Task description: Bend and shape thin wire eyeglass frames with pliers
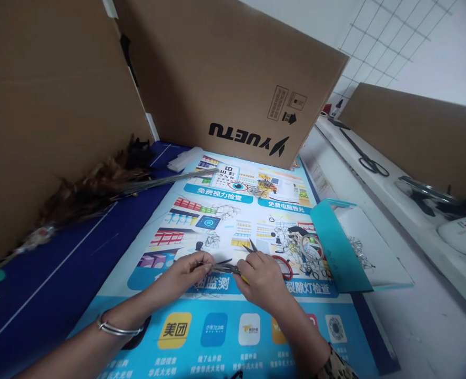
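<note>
My left hand rests low on a printed poster, its fingertips pinched on a thin piece of wire. My right hand is closed round a small pair of pliers whose dark tips meet the wire between the two hands. A silver bangle circles my left wrist. Small bent wire pieces lie scattered on the poster just beyond my hands.
A teal-edged shallow box with wire bits lies to the right. A feather duster lies at the left on the blue table. Cardboard panels stand behind. Scissors rest on the white ledge at the right.
</note>
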A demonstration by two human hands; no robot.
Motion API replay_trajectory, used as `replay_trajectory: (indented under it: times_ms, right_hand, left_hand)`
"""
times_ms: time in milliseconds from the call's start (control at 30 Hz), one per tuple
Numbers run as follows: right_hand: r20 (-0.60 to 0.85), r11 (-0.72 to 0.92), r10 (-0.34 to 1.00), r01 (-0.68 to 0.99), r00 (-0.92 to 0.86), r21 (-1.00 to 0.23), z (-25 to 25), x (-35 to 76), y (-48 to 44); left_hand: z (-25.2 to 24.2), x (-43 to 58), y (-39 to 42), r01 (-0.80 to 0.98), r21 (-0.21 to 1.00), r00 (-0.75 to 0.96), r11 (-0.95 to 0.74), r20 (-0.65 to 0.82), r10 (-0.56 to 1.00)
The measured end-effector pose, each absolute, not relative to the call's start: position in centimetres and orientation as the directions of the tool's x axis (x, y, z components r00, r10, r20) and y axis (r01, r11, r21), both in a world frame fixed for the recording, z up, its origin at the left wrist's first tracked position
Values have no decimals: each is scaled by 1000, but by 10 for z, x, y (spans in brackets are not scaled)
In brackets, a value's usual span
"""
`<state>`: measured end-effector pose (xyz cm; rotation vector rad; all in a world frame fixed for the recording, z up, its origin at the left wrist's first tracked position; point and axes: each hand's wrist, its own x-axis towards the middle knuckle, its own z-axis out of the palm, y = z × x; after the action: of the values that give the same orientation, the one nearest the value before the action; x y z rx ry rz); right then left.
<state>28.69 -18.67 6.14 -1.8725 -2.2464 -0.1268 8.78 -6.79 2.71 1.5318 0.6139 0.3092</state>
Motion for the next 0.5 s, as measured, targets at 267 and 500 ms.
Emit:
replay_trajectory:
  times_ms: [267, 500]
  right_hand:
    - [255, 186, 951, 982, -175, -18, 64, 286, -189]
    - [267, 177, 952, 982, -153, -67, 63, 288, -188]
  left_hand:
    - [25, 88, -68, 213, 977, 825, -7, -176, 536]
    - [29, 88, -68, 225, 972, 822, -70, -151, 549]
